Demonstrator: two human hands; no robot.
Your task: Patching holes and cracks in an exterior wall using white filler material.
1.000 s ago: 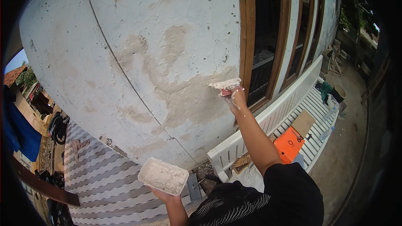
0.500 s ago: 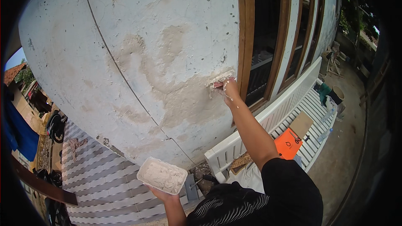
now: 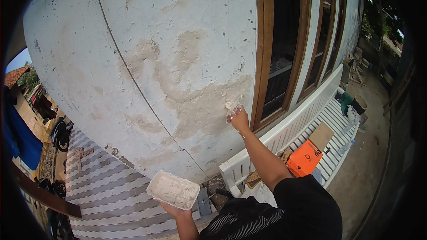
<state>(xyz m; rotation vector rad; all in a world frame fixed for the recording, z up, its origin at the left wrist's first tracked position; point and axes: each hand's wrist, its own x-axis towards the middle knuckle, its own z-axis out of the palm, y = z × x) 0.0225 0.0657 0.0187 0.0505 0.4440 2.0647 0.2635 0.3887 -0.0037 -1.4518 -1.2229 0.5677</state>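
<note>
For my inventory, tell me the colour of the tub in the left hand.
White; the tub shows best in the head view.

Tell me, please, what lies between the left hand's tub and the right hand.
In the head view, the stretch between the tub and the right hand shows only patchy wall, crossed by a thin dark line.

Near centre, toward four o'clock, the right hand (image 3: 239,119) grips a reddish, paste-smeared hand tool (image 3: 233,105) at a patchy, pale-blue painted wall (image 3: 213,53); at seven o'clock, the left hand (image 3: 175,210) supports a white rectangular plastic tub (image 3: 178,204) of creamy paste (image 3: 173,188).
</note>
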